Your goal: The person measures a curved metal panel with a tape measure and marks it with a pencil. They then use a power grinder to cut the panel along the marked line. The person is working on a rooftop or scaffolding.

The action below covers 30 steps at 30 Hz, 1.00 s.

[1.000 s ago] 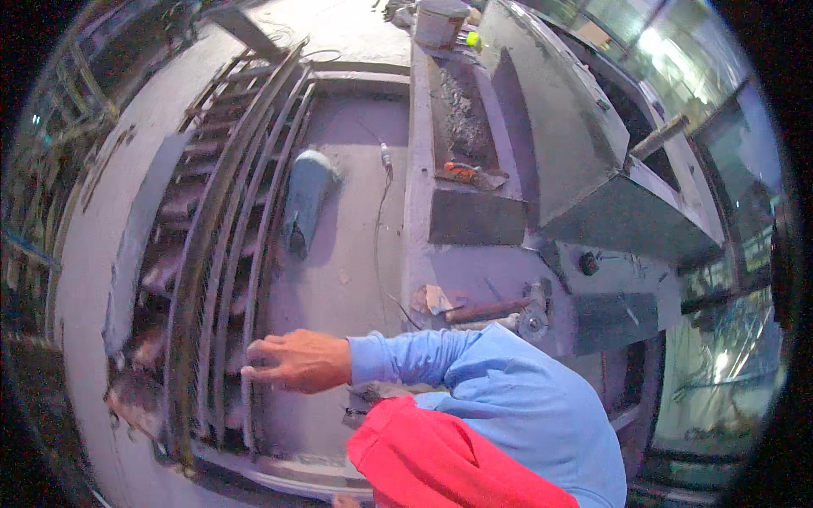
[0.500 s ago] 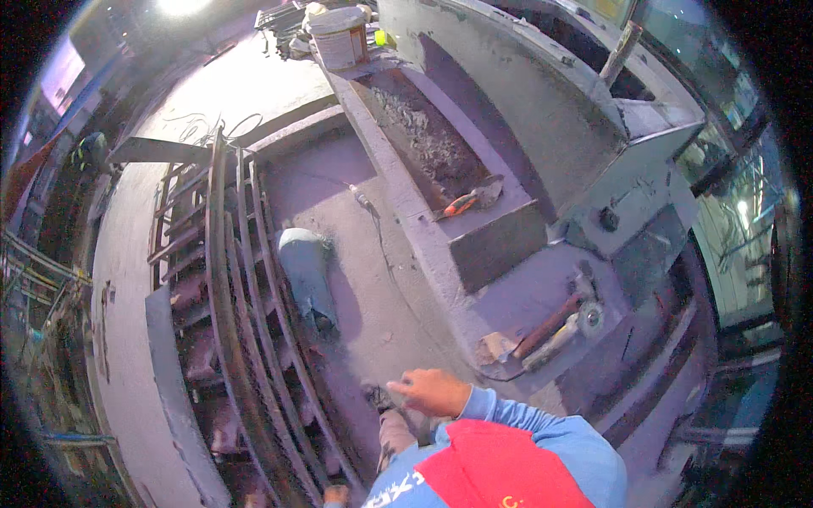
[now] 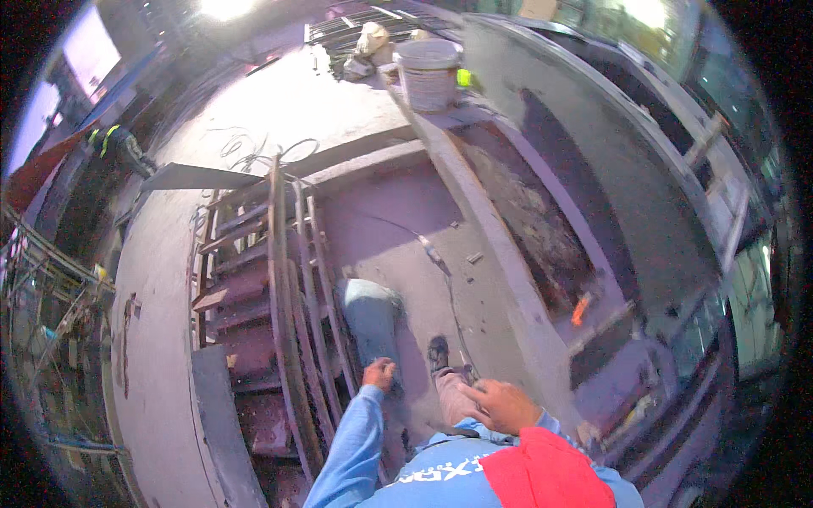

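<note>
Concrete floor (image 3: 398,212) carries rusty steel bars (image 3: 284,288), trough (image 3: 542,229) and white bucket (image 3: 428,72).

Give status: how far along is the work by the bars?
Done: long steel bars lie bundled beside the slab; white bucket stands on the ledge. In hand: nothing; left hand hangs by the grey sack, right hand looks empty. Left: trough holds rubble, orange tool lies in it.
</note>
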Tool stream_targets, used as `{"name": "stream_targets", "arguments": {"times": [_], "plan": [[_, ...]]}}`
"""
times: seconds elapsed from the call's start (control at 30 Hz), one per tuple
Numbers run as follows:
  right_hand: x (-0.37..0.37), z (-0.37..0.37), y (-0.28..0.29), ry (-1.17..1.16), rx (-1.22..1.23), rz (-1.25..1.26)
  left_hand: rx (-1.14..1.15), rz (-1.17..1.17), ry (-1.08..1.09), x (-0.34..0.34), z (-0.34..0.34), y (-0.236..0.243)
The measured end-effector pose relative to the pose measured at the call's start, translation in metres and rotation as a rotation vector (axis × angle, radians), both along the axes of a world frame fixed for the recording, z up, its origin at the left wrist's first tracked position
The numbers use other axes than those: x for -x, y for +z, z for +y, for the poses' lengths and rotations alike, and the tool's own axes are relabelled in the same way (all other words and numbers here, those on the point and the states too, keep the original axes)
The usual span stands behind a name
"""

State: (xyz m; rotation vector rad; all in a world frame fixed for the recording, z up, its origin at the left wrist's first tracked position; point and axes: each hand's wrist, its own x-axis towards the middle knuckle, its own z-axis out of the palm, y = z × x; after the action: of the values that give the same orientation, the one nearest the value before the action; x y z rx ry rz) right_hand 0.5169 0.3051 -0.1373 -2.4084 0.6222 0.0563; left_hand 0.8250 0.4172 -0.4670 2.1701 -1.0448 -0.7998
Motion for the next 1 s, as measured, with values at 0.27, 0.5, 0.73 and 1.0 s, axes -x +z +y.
{"name": "stream_targets", "arguments": {"times": [0.27,0.5,0.73,1.0], "plan": [[-0.197,-0.255,-0.010,0.076,0.247,0.254,-0.681,0.142,-0.059,-0.102,-0.006,-0.085],[-0.390,-0.421,0.078,0.334,0.397,-0.267,-0.536,0.228,0.627,-0.230,-0.064,-0.070],[-0.538,-0.545,0.046,0.518,0.225,-0.187,-0.625,0.153,0.301,-0.357,-0.251,-0.097],[-0.716,-0.756,0.056,0.216,0.362,-0.141,-0.374,0.066,0.074,-0.667,-0.612,-0.067]]}}
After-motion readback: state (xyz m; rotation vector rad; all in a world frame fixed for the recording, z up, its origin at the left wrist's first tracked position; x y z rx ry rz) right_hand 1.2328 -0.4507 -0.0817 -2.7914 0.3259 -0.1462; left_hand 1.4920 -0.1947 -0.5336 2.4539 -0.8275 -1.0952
